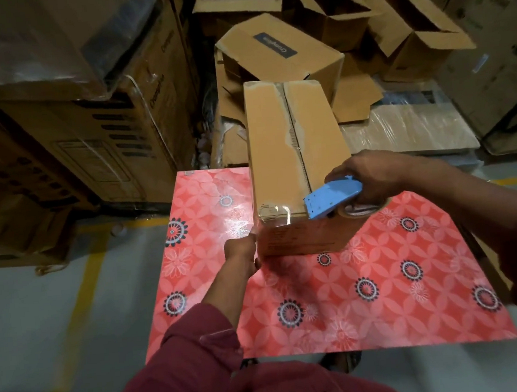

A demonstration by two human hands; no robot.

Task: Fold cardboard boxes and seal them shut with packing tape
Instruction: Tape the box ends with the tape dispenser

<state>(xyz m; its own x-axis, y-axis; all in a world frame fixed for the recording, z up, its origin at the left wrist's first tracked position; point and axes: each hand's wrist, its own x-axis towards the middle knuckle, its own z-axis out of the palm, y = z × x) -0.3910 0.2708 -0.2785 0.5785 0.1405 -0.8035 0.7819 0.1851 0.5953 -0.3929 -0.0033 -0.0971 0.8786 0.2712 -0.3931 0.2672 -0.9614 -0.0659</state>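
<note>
One box [290, 150] is getting taped: right hand [370, 177] gripping the dispenser [331, 197] at the near edge, left hand [243, 252] bracing the corner, grip unclear; open boxes [404, 26] are waiting behind.

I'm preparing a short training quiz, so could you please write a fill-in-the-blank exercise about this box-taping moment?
1. The right hand grips a tape dispenser whose colour is ____.
2. The cardboard box rests on a table covered with a red ____-patterned cloth.
3. The left hand touches the box at its near ____ corner.
4. The flaps on the box's top are ____.

Missing words: blue; flower; left; closed
</note>
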